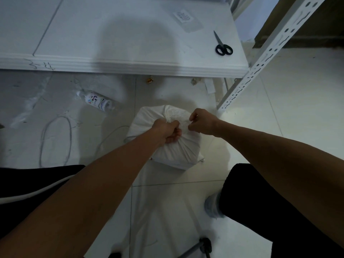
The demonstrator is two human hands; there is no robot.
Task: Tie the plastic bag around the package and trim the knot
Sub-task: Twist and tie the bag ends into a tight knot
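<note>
A package wrapped in a white plastic bag (176, 151) sits on the tiled floor between my legs. The bag's plastic is gathered on top, and creases run down from that bunch. My left hand (166, 132) is fisted on the gathered plastic at the middle of the top. My right hand (202, 121) is closed just to the right of it, pinching a piece of the bag's plastic. Black-handled scissors (222, 46) lie shut on the white table (130, 66) above, far from both hands.
A plastic bottle (96, 101) lies on the floor to the left, next to loose cables (55, 140). A perforated white shelf post (260, 58) rises at the right. Small scraps lie under the table edge. A clear sleeve with a label (187, 20) lies on the table.
</note>
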